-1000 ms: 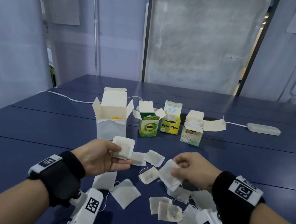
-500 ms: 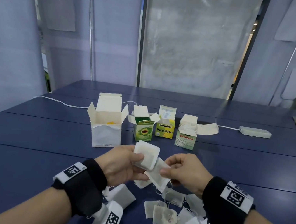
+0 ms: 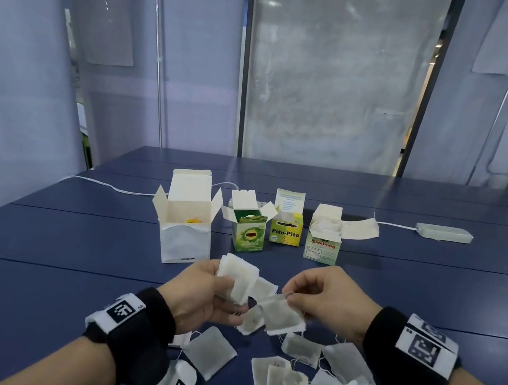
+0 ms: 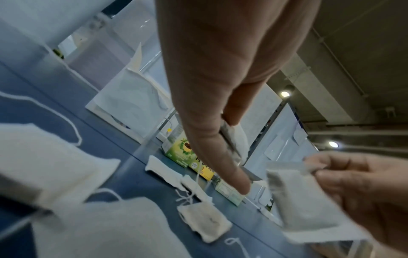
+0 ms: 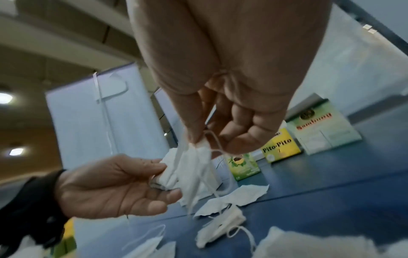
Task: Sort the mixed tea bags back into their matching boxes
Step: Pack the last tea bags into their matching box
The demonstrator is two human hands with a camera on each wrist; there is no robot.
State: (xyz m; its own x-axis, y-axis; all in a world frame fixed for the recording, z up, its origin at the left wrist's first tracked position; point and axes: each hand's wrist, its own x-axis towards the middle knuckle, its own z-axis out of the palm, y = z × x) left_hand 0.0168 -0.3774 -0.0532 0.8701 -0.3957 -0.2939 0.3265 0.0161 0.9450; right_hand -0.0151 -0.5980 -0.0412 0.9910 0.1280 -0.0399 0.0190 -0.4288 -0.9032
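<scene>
Left hand (image 3: 209,295) pinches a pale tea bag (image 3: 237,278) at frame centre, right hand (image 3: 325,298) pinches a greyer tea bag (image 3: 281,316) by its top edge, open boxes (image 3: 252,225) well apart behind, bare blue table (image 3: 36,257) at left

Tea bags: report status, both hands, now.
Left hand grips a small stack of tea bags. Right hand pinches one tea bag. Four boxes open; nothing blocking.

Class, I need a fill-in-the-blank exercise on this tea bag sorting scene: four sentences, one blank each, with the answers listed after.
1. The boxes standing open on the blue table number ____.
2. The yellow box reads ____.
3. The box farthest right is labelled ____.
4. The right hand pinches a tea bag, and the left hand holds ____ as well.

Answers: four; Pito-Pito; Sambong; tea bags
</scene>
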